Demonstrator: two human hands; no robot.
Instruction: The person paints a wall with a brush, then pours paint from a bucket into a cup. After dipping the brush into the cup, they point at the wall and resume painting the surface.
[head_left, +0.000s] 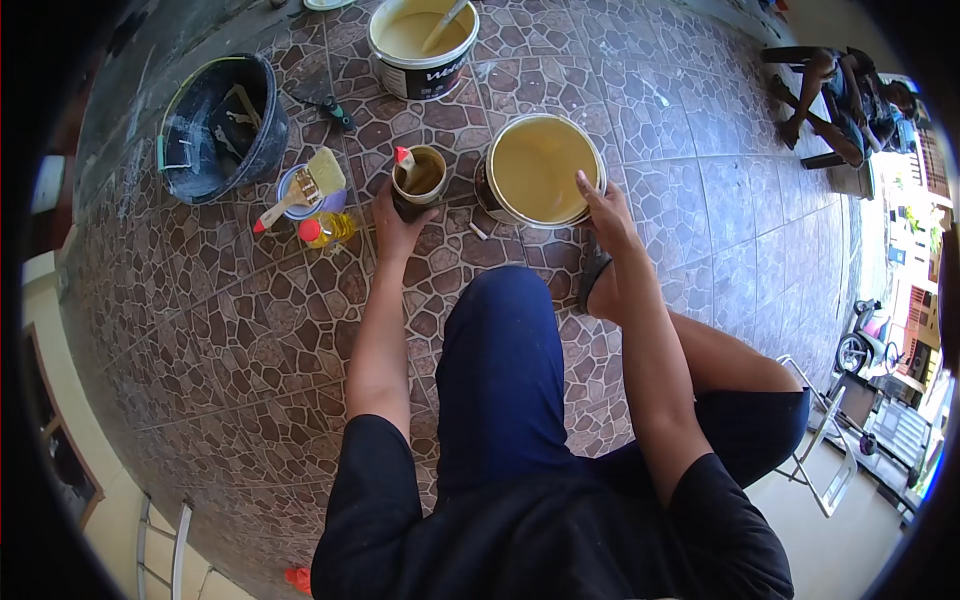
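My left hand (401,225) is wrapped around a small paint can (417,206) on or just above the stone-patterned floor. A paintbrush (405,160) with a red-tipped handle stands in that can, its bristles hidden inside. My right hand (610,215) grips the right rim of a paint bucket (545,118), thumb over the edge. The bucket's inside is coated cream-yellow, and its mouth faces me. Left of the small can, a wide paintbrush (300,188) lies across another tin (296,209), beside a red-capped bottle (333,231) of yellow liquid.
A larger paint bucket (425,82) with a stick in it stands at the far side. To the left is a black tub (262,140), near a dark green-and-black tool (338,113). A person (850,100) sits at the upper right. A metal stand (828,440) is at right.
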